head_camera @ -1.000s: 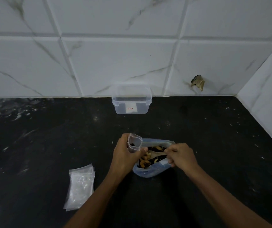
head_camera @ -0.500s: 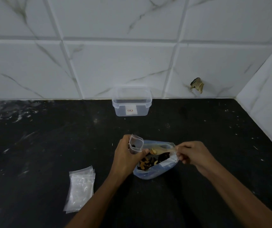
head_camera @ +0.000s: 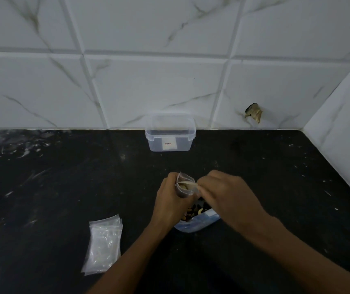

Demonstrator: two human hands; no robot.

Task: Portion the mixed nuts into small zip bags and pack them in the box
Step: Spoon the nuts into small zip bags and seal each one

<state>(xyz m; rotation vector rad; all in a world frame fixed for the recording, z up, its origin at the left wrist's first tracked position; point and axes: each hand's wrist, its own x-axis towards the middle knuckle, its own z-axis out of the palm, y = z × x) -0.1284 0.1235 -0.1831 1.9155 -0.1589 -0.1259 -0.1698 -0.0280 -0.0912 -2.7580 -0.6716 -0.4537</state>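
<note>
- Your left hand (head_camera: 173, 200) grips the small zip bag (head_camera: 185, 185) upright, mouth up and tilted toward your right hand (head_camera: 226, 194), fingers wrapped round its lower half.
- Your right hand pinches the spoon (head_camera: 188, 184) by its handle; its bowl sits right at the bag's mouth with pale nuts on it. The handle is hidden under your fingers, so I judge the pinch from the curl of the hand.
- The relation that matters: the spoon's long axis runs nearly level from right to left, ending in the bag's opening, and the two hands almost touch there.
- The nut bag (head_camera: 198, 219) lies on the table (head_camera: 63, 187) directly below and between your wrists, open, with mixed nuts (head_camera: 195, 211) showing.
- The box (head_camera: 170, 134) stands open against the wall, well apart, straight ahead of your hands.
- The spare zip bags (head_camera: 104, 245) lie stacked by your left forearm.
- Next, likely tip the spoon so the nuts drop in.
</note>
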